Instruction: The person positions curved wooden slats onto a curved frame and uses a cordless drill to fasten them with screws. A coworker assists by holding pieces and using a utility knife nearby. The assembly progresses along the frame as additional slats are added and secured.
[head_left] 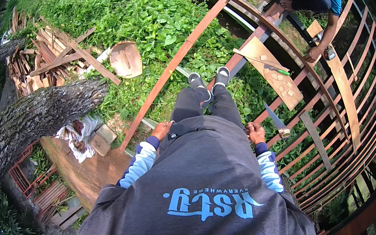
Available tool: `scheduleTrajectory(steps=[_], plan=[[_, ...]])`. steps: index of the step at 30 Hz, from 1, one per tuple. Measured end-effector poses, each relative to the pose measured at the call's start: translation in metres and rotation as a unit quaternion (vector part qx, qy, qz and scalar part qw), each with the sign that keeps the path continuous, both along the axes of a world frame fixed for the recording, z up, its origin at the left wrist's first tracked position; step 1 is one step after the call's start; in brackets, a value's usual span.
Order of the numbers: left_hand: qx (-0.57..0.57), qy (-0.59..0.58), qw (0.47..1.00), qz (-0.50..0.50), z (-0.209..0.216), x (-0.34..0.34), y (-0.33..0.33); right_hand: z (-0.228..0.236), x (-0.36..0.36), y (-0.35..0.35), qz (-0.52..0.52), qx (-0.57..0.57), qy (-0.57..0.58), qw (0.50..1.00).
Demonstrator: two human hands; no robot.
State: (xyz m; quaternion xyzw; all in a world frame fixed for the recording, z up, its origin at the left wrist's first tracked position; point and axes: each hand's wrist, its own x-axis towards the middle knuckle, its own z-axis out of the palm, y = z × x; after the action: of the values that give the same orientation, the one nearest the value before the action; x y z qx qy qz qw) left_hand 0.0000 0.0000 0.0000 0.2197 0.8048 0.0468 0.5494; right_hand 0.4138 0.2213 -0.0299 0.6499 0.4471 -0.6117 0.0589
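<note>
My left hand (162, 130) is beside my left hip at the shirt's edge, its fingers curled. Against my right thigh is my right hand (256, 133), also curled; whatever either hand may hold is hidden. Just right of it, apart from the fingers, a handsaw (274, 118) lies across the wooden slats. Beyond that, a tapered plywood board (271, 74) carries several small wood pieces and a green-handled tool (279, 71). My feet (221, 76) are on a narrow beam, one ahead of the other.
A co-worker's hand (314, 54) is beside a power tool (329, 53) on a long plank (345, 94). Curved slatted framing (361, 113) fills the right side, with gaps between slats. Left are a scrap-wood pile (45, 56), a thick tree trunk (34, 120) and green plants (130, 18).
</note>
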Motion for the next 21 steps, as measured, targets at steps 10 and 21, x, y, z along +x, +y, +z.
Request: scheduleTrajectory(steps=[10, 21], plan=[[0.052, -0.024, 0.995, 0.079, 0.058, 0.006, 0.012, 0.029, -0.024, 0.019, -0.077, -0.045, 0.006, 0.996], [0.023, -0.003, 1.000, 0.013, 0.083, 0.011, 0.028, 0.025, -0.026, 0.022, -0.035, -0.036, -0.009, 0.999]])
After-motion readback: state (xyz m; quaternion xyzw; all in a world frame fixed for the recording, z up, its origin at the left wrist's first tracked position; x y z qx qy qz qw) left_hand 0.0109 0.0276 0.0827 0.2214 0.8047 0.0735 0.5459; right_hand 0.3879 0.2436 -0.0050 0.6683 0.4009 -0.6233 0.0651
